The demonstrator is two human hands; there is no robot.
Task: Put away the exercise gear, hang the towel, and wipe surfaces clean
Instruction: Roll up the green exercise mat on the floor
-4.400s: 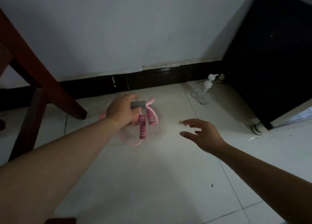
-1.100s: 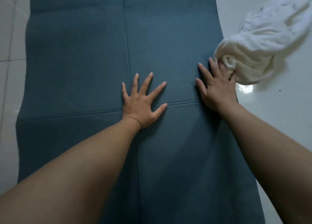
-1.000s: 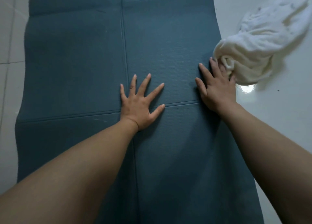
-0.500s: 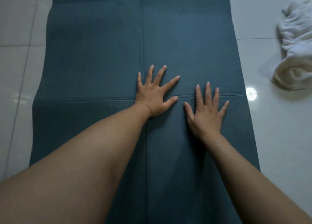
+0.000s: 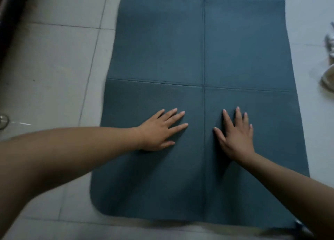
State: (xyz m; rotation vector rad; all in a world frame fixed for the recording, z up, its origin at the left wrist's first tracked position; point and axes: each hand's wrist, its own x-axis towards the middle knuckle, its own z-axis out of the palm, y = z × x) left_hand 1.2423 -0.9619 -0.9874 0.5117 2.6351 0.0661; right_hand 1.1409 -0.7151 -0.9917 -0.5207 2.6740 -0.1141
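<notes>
Left hand [image 5: 159, 131] and right hand [image 5: 236, 134] are pressed flat, fingers spread, nothing gripped, on the near panels of the blue exercise mat [image 5: 162, 40], one on each side of its lengthwise crease. The mat is spread on the tiled floor [image 5: 54, 67]. A white towel [image 5: 328, 77] is seen at the right edge, well apart from both hands.

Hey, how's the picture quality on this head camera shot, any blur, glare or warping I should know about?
Head view: dim, flat light; the mat and both hands, left hand and right hand, read fairly sharp; the towel at the right edge is smeared by motion blur; the mat's long edges bow outward from the wide-angle lens; a faint glare streak shows on the floor tiles at far left.
</notes>
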